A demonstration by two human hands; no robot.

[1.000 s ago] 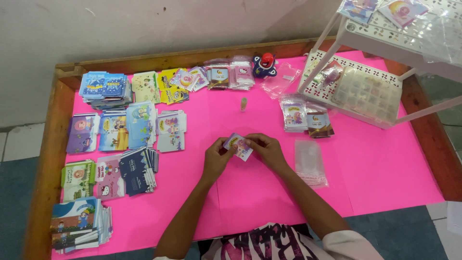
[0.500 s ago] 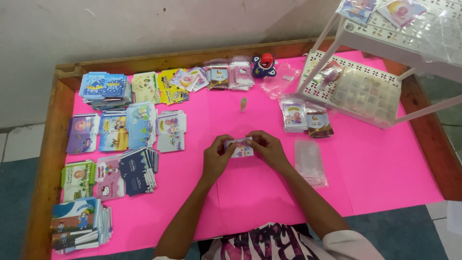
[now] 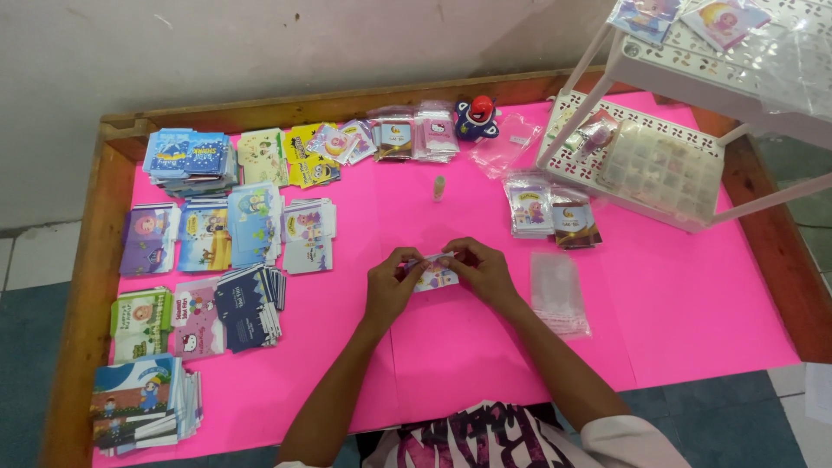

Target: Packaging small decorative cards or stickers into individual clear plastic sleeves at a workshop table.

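While hands (image 3: 438, 277) work, pink tabletop (image 3: 693, 303), grey wall (image 3: 260, 52)

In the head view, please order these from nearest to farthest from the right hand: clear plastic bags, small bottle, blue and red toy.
From the right hand:
1. Clear plastic bags, just to its right.
2. Small bottle, standing beyond it.
3. Blue and red toy, at the table's far edge.

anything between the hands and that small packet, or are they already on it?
Nothing in the way. The left hand and right hand already pinch the small packet from either side, above the pink sheet. The nearest thing, a clear bag stack, lies apart to the right.
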